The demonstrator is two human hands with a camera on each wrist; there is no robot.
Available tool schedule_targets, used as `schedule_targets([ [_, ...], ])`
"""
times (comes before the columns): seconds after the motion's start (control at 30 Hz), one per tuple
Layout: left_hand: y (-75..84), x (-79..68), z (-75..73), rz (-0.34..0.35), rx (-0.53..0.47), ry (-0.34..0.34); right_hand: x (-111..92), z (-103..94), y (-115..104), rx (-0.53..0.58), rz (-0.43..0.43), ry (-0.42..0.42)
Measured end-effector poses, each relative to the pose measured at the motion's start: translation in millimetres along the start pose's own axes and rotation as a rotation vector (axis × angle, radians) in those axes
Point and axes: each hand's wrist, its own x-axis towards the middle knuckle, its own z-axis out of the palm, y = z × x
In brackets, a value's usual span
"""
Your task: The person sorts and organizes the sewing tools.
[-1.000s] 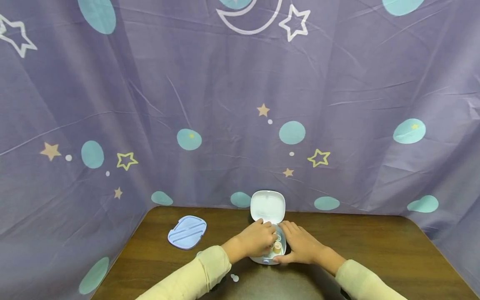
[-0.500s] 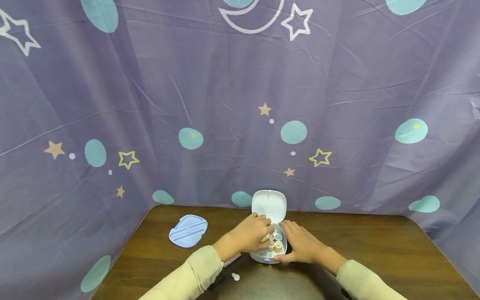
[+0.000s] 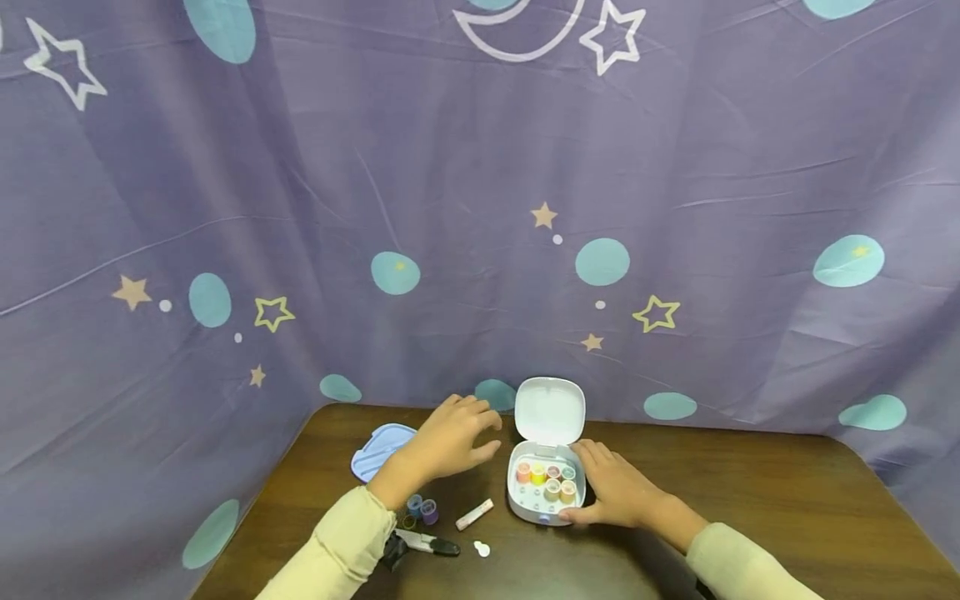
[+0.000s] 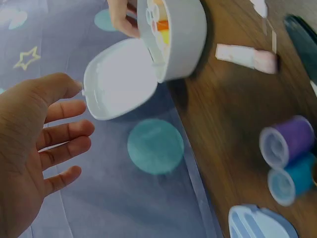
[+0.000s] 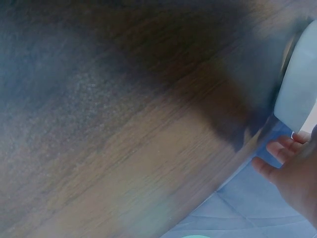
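Note:
A white sewing box [image 3: 516, 503] stands on the table, its lid [image 3: 550, 412] raised at the back. Inside, several thread spools, among them a red spool [image 3: 523, 472] and a yellow spool [image 3: 537, 474], stand upright beside bare pegs. My right hand [image 3: 624, 490] grips the box's right side, thumb at the front corner and fingers toward the back. My left hand [image 3: 450, 437] is in the air left of the box, fingers loosely bent and holding nothing. A purple spool [image 4: 288, 141] and a blue spool [image 4: 291, 181] lie on the table.
Left of the box lie a small white tube with a pinkish end [image 3: 474, 514], a small white piece [image 3: 482, 549] and a dark-tipped cutting tool [image 3: 429, 543]. A light blue tray [image 3: 378, 450] is partly behind my left forearm. A patterned curtain [image 3: 480, 208] hangs behind.
My left hand has come out of the box and moved left, leaving red and yellow spools in view there. My right hand stays at the box. The view has turned slightly left.

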Motion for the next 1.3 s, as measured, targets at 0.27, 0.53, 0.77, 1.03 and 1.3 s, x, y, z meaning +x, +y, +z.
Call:
schedule_targets([
  [0.27,-16.2,-19.2,2.6,0.043,0.040,0.044,-1,-2.4,3,-0.001,-0.008,0.018],
  [0.53,-30.5,-38.4,2.7,0.042,0.035,-0.041,1,-2.9,3,0.002,-0.001,0.001],
  [0.77,-37.3,-52.9,3.9,0.049,0.017,-0.166,2,-2.2,2,0.007,0.001,0.005],
  [1.03,-38.1,-70.1,11.7,0.000,0.021,-0.272,0,1.2,0,0.019,0.007,-0.012],
  [1.3,-33.5,-73.8,14.2,-0.049,-0.016,-0.355,0,0.4,0,0.020,0.017,-0.013],
])
